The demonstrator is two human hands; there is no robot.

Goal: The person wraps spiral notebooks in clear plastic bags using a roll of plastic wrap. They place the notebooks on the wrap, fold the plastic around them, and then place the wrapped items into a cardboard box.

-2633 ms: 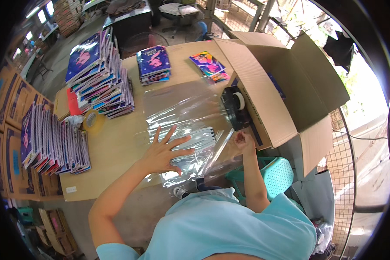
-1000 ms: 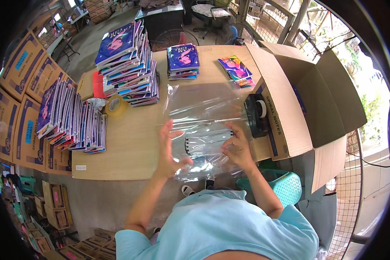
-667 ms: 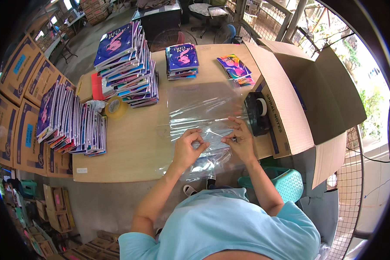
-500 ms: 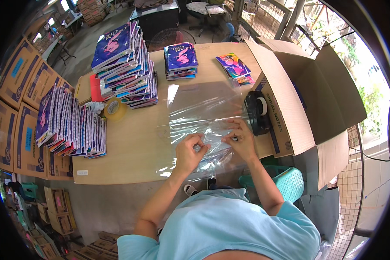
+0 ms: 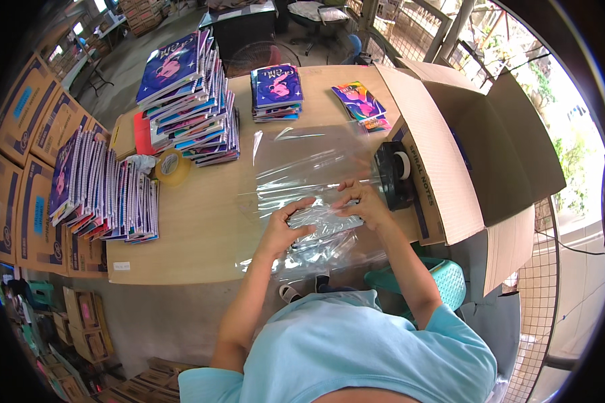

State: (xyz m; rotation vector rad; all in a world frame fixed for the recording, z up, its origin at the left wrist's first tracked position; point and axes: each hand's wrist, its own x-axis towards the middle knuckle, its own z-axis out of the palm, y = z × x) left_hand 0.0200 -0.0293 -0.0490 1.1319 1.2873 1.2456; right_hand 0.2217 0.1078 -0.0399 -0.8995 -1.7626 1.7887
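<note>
Clear plastic sheets (image 5: 302, 156), perhaps bags, lie spread over the table's front middle and hang past its near edge. My left hand (image 5: 284, 230) rests over their near part, thumb and fingers apart, holding nothing I can see. Close by on the right, my right hand (image 5: 364, 205) touches or hovers over the same plastic with bent, parted fingers. Glare on the film hides whether any edge is between the fingertips.
Tall stacks of spiral notebooks (image 5: 175, 74) and a notebook row (image 5: 104, 188) fill the left. A tape roll (image 5: 173, 166) lies beside them. A smaller notebook pile (image 5: 276, 91) stands behind. A black tape dispenser (image 5: 391, 176) sits against an open carton (image 5: 444, 161). A green stool (image 5: 447, 282) stands below.
Both hands have loosened from a pinch at the plastic, their fingers now spread. The right hand has shifted slightly left and the view has moved a little.
</note>
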